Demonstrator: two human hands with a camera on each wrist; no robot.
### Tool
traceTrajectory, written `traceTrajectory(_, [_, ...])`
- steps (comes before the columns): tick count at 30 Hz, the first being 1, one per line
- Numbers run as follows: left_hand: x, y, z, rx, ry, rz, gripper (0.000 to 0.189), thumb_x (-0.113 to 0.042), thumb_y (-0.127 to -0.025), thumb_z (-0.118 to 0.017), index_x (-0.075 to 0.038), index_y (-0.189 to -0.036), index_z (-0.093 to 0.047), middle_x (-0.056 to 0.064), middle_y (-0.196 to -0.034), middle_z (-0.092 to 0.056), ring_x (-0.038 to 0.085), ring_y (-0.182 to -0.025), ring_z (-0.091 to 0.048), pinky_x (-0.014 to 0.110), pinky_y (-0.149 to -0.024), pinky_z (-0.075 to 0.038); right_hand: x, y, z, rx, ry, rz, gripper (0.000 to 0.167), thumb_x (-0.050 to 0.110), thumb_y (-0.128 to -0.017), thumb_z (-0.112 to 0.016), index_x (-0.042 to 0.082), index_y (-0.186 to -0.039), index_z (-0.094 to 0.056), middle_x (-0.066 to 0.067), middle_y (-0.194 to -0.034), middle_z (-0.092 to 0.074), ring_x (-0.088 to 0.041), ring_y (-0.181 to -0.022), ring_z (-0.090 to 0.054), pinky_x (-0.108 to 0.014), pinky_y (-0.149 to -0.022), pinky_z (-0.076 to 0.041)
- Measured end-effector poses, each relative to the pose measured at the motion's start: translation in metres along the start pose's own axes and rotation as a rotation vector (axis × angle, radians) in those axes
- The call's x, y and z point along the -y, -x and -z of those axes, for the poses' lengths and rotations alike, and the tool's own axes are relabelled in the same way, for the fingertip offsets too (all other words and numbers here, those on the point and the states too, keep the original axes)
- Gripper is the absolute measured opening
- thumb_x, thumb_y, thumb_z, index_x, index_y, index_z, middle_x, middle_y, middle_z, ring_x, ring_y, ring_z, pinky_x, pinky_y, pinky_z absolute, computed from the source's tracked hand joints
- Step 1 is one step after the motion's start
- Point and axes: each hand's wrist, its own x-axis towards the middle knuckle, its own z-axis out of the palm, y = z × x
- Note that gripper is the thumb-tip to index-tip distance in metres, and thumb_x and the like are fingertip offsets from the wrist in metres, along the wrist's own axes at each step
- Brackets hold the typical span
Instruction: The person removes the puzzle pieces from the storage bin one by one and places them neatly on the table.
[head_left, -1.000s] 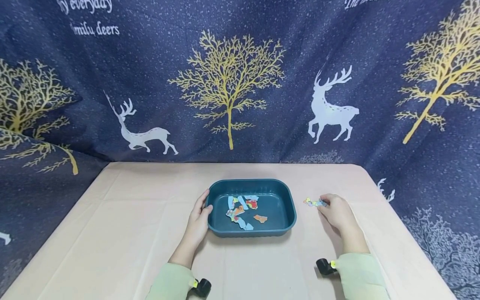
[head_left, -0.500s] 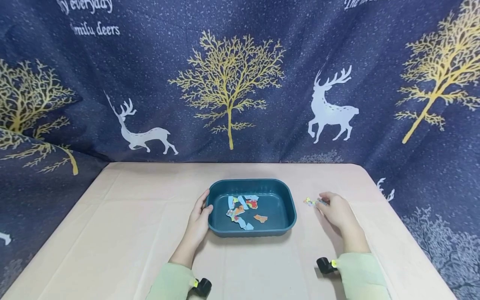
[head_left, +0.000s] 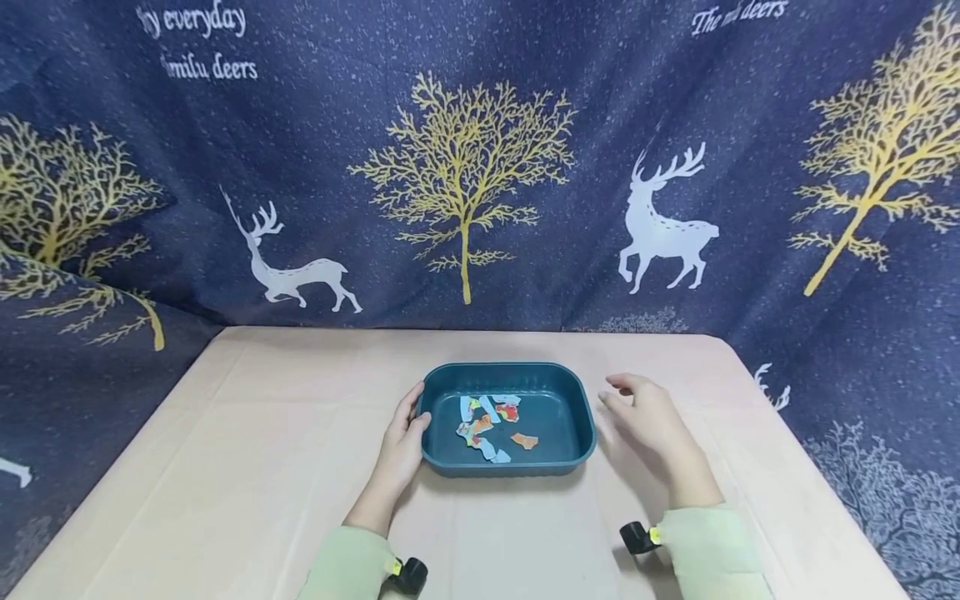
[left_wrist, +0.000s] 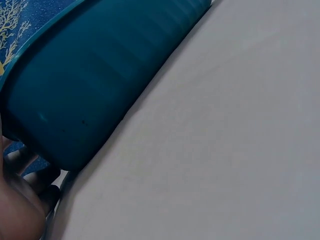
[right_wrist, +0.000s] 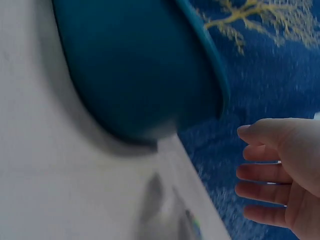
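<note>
My left hand (head_left: 400,442) holds a dark teal plastic tub (head_left: 510,468) by its left end, the thumb at the rim. The left wrist view shows the fingers around the corner of the tub (left_wrist: 85,85). Inside lie several irregular, jagged pieces of printed paper, among them an orange one (head_left: 524,440) apart from a blue and red cluster (head_left: 480,427). Right of the tub, my right hand (head_left: 652,421) is raised with loosely extended fingers and nothing between them. In the right wrist view a small blurred colourful piece (right_wrist: 194,225) lies on the table.
A beige cloth covers the table (head_left: 300,433). Behind it hangs a dark blue curtain (head_left: 525,250) printed with trees and deer. Small black cameras (head_left: 636,537) are strapped at both wrists.
My right hand has let go of the small colourful piece it pinched and moved left toward the tub, its fingers spreading. The left hand stays on the tub; the head view shifts slightly.
</note>
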Motion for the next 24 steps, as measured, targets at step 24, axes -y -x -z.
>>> traceTrajectory(24, [0.002,-0.001,0.0,0.005,0.008,0.0,0.05,-0.023,-0.101,-0.037,-0.027,-0.149,-0.026,0.0,-0.158,-0.02,0.029,-0.146,-0.019,0.049,-0.118,-0.018,0.073,0.002,-0.042,0.127,0.036,0.207,0.035,0.026,-0.089,-0.064,0.006,-0.117,-0.064,-0.01,-0.12,-0.064,-0.027,-0.111,-0.061,-0.045,-0.094,-0.051])
